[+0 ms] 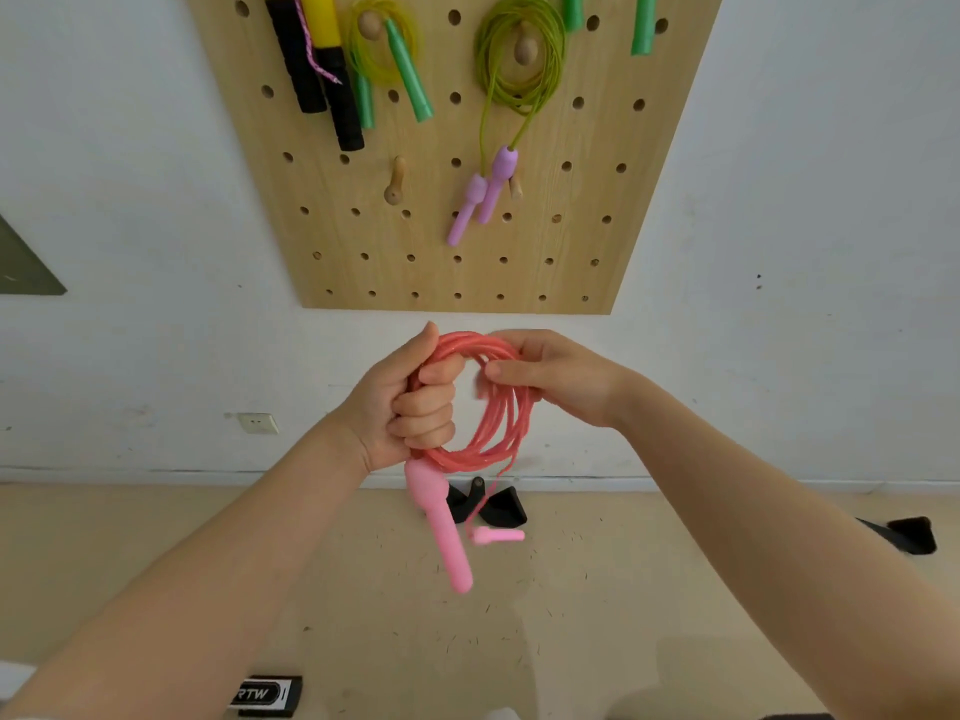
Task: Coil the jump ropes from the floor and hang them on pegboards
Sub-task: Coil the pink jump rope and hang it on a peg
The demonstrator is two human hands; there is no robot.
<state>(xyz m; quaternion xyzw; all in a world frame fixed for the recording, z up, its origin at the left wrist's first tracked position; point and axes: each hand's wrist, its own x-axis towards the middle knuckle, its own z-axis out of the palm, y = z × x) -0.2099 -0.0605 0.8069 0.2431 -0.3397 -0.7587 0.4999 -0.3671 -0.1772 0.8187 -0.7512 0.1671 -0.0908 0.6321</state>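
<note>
A pink jump rope (501,423) is wound into a coil in front of me, below the wooden pegboard (447,241). My left hand (410,402) grips the coil's left side in a fist, thumb up. My right hand (550,376) pinches the coil's upper right side. One pink handle (441,522) hangs from under my left hand. The second pink handle (496,536) dangles lower on a short strand. A bare wooden peg (396,183) sticks out of the board's lower left.
Coiled ropes hang on the board: a green one with purple handles (519,65), a yellow-green one with green handles (384,44), and black and yellow handles (322,65). Black objects (485,501) lie on the floor by the wall. A wall socket (258,423) is at left.
</note>
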